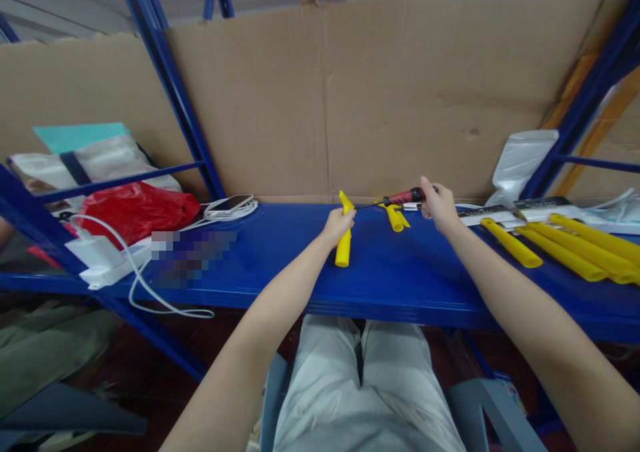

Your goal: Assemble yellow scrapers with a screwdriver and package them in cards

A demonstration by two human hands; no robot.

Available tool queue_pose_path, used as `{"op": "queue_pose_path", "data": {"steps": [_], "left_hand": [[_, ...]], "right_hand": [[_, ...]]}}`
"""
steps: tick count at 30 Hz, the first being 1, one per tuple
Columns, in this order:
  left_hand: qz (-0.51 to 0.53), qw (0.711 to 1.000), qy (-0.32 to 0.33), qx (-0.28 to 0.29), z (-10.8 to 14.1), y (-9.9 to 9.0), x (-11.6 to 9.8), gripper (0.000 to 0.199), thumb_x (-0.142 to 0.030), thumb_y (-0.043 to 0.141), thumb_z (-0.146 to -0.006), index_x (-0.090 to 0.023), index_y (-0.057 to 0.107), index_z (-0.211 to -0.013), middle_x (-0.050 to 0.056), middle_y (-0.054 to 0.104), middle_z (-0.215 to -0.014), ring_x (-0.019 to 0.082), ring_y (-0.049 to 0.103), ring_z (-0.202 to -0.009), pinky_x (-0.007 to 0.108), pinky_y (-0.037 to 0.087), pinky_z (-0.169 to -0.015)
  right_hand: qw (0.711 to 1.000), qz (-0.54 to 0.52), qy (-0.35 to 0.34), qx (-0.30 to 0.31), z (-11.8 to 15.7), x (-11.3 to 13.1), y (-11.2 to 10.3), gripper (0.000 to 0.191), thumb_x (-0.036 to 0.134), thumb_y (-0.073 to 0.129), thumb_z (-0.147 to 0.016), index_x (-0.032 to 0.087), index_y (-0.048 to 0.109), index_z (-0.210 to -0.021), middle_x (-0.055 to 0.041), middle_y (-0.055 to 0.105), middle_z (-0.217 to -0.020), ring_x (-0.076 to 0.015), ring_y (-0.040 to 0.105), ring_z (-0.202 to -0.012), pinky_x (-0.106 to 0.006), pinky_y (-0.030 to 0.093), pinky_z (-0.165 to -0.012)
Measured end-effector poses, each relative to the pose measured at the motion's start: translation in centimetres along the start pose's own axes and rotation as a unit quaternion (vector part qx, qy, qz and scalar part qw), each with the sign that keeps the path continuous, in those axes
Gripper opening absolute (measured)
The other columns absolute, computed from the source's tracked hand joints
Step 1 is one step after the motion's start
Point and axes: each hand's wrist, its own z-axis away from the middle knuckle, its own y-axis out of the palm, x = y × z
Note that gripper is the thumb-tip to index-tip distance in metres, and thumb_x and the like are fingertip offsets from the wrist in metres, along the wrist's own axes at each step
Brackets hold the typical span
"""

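My left hand [338,227] is closed round a yellow plastic handle [343,251], holding it nearly upright over the blue shelf. In my right hand [440,207], the fingers grip the back end of a red and black screwdriver [401,197]. Its thin shaft points left, and the tip meets the upper part of the yellow handle near my left fingers. Whether a screw sits at the tip is too small to tell. Behind the screwdriver, another yellow plastic piece [395,219] lies on the shelf, partly covered by the tool.
Several long yellow handles [513,244] lie at the right, on and beside dark and white strips. A phone [231,203] rests on a coiled white cable at the left, near a red plastic bag [135,211] and a power strip [107,270]. Cardboard [260,105] walls the back.
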Motion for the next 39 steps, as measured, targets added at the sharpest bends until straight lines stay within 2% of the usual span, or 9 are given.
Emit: {"op": "queue_pose_path", "data": {"steps": [6, 9, 13, 16, 20, 25, 28, 34, 39], "left_hand": [[0.002, 1.000, 0.005, 0.005, -0.07, 0.01, 0.02, 0.020, -0.011, 0.048, -0.084, -0.018, 0.047, -0.065, -0.006, 0.044, -0.044, 0.007, 0.039, -0.030, 0.021, 0.032, -0.039], [0.003, 1.000, 0.001, 0.005, -0.02, 0.00, -0.02, 0.020, -0.011, 0.048, -0.084, -0.018, 0.047, -0.065, -0.007, 0.044, -0.043, 0.008, 0.039, -0.029, 0.021, 0.031, -0.038], [0.005, 1.000, -0.001, 0.002, -0.02, -0.05, 0.01, 0.019, -0.011, 0.049, -0.084, -0.017, 0.049, -0.067, -0.007, 0.044, -0.042, 0.008, 0.039, -0.030, 0.021, 0.032, -0.039], [0.004, 1.000, 0.000, 0.001, -0.06, -0.07, 0.06, 0.020, -0.012, 0.049, -0.085, -0.018, 0.048, -0.066, -0.007, 0.044, -0.042, 0.008, 0.039, -0.030, 0.021, 0.032, -0.039], [0.002, 1.000, 0.002, 0.003, 0.02, -0.03, -0.02, 0.021, -0.013, 0.049, -0.085, -0.018, 0.046, -0.065, -0.007, 0.043, -0.042, 0.007, 0.039, -0.029, 0.020, 0.031, -0.038], [-0.006, 1.000, -0.002, 0.001, 0.08, -0.01, -0.03, 0.019, -0.012, 0.048, -0.086, -0.017, 0.048, -0.068, -0.007, 0.043, -0.043, 0.008, 0.039, -0.030, 0.021, 0.033, -0.039], [-0.007, 1.000, 0.000, 0.003, -0.06, -0.09, 0.08, 0.019, -0.013, 0.049, -0.086, -0.017, 0.048, -0.068, -0.007, 0.044, -0.043, 0.008, 0.040, -0.030, 0.021, 0.032, -0.039], [-0.007, 1.000, -0.013, -0.004, -0.45, -0.39, 0.18, 0.013, -0.013, 0.050, -0.086, -0.015, 0.053, -0.074, -0.007, 0.044, -0.043, 0.007, 0.039, -0.031, 0.020, 0.032, -0.039], [-0.005, 1.000, -0.013, -0.005, -0.71, -0.54, 0.35, 0.015, -0.013, 0.050, -0.086, -0.016, 0.051, -0.071, -0.007, 0.044, -0.043, 0.008, 0.039, -0.030, 0.021, 0.032, -0.038]], "right_hand": [[1.000, -0.012, 0.012, -0.015, -0.08, 0.13, 0.15, 0.025, 0.040, 0.065, -0.076, 0.021, 0.049, -0.072, 0.0076, 0.040, -0.040, -0.0098, 0.038, -0.030, -0.021, 0.027, -0.029], [1.000, -0.013, 0.016, -0.007, -0.04, 0.14, 0.19, 0.029, 0.044, 0.067, -0.076, 0.022, 0.048, -0.072, 0.0067, 0.044, -0.043, -0.0098, 0.040, -0.032, -0.021, 0.027, -0.028], [1.000, 0.011, 0.019, 0.008, 0.04, 0.22, 0.01, 0.036, 0.049, 0.062, -0.080, 0.022, 0.044, -0.065, 0.0073, 0.036, -0.038, -0.0085, 0.033, -0.028, -0.022, 0.024, -0.027], [0.999, 0.005, 0.028, 0.014, 0.09, 0.34, -0.06, 0.031, 0.044, 0.062, -0.080, 0.022, 0.045, -0.066, 0.0078, 0.035, -0.037, -0.0085, 0.031, -0.028, -0.022, 0.024, -0.028], [1.000, 0.000, 0.024, 0.013, 0.05, 0.30, -0.01, 0.024, 0.040, 0.063, -0.078, 0.021, 0.049, -0.074, 0.0075, 0.040, -0.041, -0.0097, 0.038, -0.030, -0.021, 0.028, -0.029], [0.999, 0.033, 0.016, 0.026, -0.12, 0.00, -0.23, 0.037, 0.052, 0.062, -0.079, 0.021, 0.046, -0.068, 0.0075, 0.038, -0.039, -0.0081, 0.036, -0.030, -0.020, 0.026, -0.029], [0.998, 0.043, 0.028, 0.037, -0.09, 0.08, -0.36, 0.037, 0.052, 0.062, -0.080, 0.021, 0.045, -0.066, 0.0083, 0.034, -0.037, -0.0076, 0.032, -0.029, -0.021, 0.026, -0.029], [0.998, 0.032, 0.048, 0.037, 0.40, 0.69, 0.22, 0.022, 0.037, 0.063, -0.080, 0.019, 0.050, -0.075, 0.0067, 0.043, -0.044, -0.0088, 0.040, -0.033, -0.020, 0.030, -0.030], [0.996, 0.076, 0.035, 0.039, 0.42, 0.36, 0.25, 0.032, 0.048, 0.061, -0.082, 0.019, 0.050, -0.074, 0.0052, 0.046, -0.045, -0.0085, 0.042, -0.033, -0.020, 0.031, -0.030]]}}
